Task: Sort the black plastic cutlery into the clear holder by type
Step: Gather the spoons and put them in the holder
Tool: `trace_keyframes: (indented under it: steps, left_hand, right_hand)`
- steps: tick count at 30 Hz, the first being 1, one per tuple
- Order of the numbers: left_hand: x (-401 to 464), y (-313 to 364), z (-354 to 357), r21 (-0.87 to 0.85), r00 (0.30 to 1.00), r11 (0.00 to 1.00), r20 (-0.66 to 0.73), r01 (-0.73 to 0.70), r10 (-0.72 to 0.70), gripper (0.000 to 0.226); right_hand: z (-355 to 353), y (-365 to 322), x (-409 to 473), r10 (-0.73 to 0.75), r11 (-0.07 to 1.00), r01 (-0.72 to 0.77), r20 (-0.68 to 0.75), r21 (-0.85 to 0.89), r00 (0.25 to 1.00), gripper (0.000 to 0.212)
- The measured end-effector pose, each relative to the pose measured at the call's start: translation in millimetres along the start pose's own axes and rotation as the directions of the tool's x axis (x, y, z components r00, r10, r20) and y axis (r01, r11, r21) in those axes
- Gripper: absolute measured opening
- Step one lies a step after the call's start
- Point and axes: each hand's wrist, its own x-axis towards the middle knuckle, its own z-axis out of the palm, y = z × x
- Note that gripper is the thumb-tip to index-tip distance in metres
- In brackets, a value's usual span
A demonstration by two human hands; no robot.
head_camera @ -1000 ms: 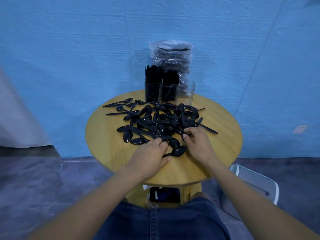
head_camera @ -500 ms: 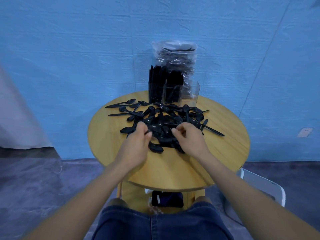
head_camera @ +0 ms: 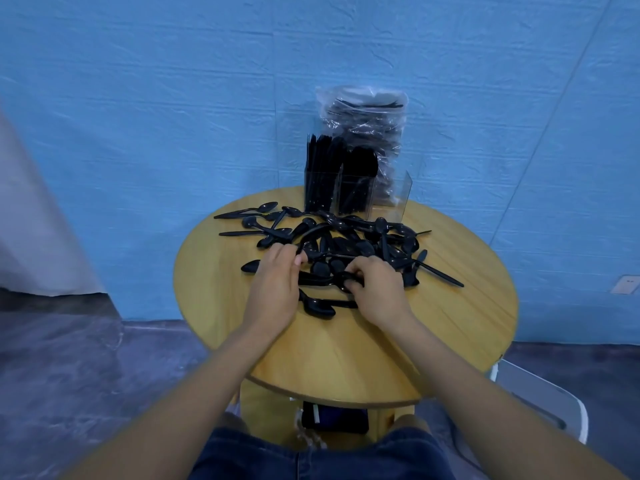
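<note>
A heap of black plastic spoons (head_camera: 346, 242) lies across the middle of the round wooden table (head_camera: 450, 317). The clear holder (head_camera: 356, 195) stands at the table's far edge, two of its compartments packed with upright black cutlery and the right one looking empty. My left hand (head_camera: 277, 289) rests at the heap's near left side, fingers pinched on spoon handles. My right hand (head_camera: 377, 289) is at the near right side, fingers curled around spoons. One spoon (head_camera: 317, 306) lies alone between my wrists.
A clear plastic bag of black cutlery (head_camera: 367, 133) stands behind the holder against the blue wall. A dark phone-like object (head_camera: 334, 419) sits on the shelf under the table. A white chair (head_camera: 543, 400) is at the lower right.
The view has tilted, so the table sits lower in frame. Both hands stay in the near edge of the heap, gathering spoons, and have drawn closer together.
</note>
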Motion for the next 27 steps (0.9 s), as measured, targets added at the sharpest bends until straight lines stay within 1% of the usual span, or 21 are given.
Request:
trace_keyframes:
  steps: [2, 4, 7, 10, 14, 15, 19, 23, 25, 27]
  left_hand:
    - [4.8, -1.4, 1.1, 0.006, 1.0, 1.0, 0.0, -0.008, 0.008, 0.025]
    - [13.0, -3.1, 3.4, 0.0, 0.999, 1.0, 0.039, -0.002, 0.002, 0.025]
    - [26.7, 2.7, 5.2, -0.089, 0.98, 0.996, 0.196, 0.01, 0.008, 0.022]
    - [37.3, 18.7, 3.1, -0.219, 0.94, 0.973, 0.342, 0.068, 0.011, 0.021]
    - [46.6, 34.7, -0.2, -0.447, 0.917, 0.874, 0.399, 0.191, 0.004, 0.022]
    - [48.6, 36.5, -1.1, -0.46, 0.911, 0.865, 0.412, 0.2, 0.008, 0.022]
    - [50.8, 41.1, -1.4, -0.43, 0.881, 0.886, 0.469, 0.173, 0.055, 0.027]
    - [48.4, 49.2, -3.0, -0.49, 0.854, 0.849, 0.512, 0.198, 0.096, 0.031]
    - [48.7, 54.7, -4.5, -0.506, 0.851, 0.84, 0.514, 0.197, 0.11, 0.034]
    - [50.6, 60.3, -5.9, -0.529, 0.858, 0.826, 0.501, 0.195, 0.118, 0.03]
  right_hand:
    - [-9.0, 0.5, 1.3, -0.083, 0.996, 0.084, -0.028, 0.021, 0.996, 0.017]
    - [-21.9, -1.0, 3.2, -0.179, 0.983, 0.181, -0.037, 0.031, 0.983, 0.019]
    - [-41.4, -3.8, 9.0, -0.278, 0.959, 0.28, -0.063, 0.027, 0.958, 0.02]
    - [-56.6, -3.7, 17.9, -0.307, 0.945, 0.32, -0.153, 0.071, 0.939, 0.02]
    - [-68.3, -4.3, 26.6, -0.216, 0.932, 0.28, -0.268, 0.231, 0.939, 0.014]
    - [-69.5, -4.4, 27.6, -0.187, 0.923, 0.268, -0.289, 0.276, 0.939, 0.015]
    - [-69.2, -4.9, 29.3, -0.058, 0.864, 0.218, -0.34, 0.454, 0.939, 0.019]
    - [-66.9, -7.6, 31.5, 0.039, 0.826, 0.187, -0.385, 0.531, 0.922, 0.021]
    - [-67.5, -10.3, 32.1, 0.076, 0.801, 0.175, -0.388, 0.573, 0.919, 0.022]
    - [-69.1, -11.4, 32.9, 0.094, 0.78, 0.171, -0.383, 0.602, 0.919, 0.021]
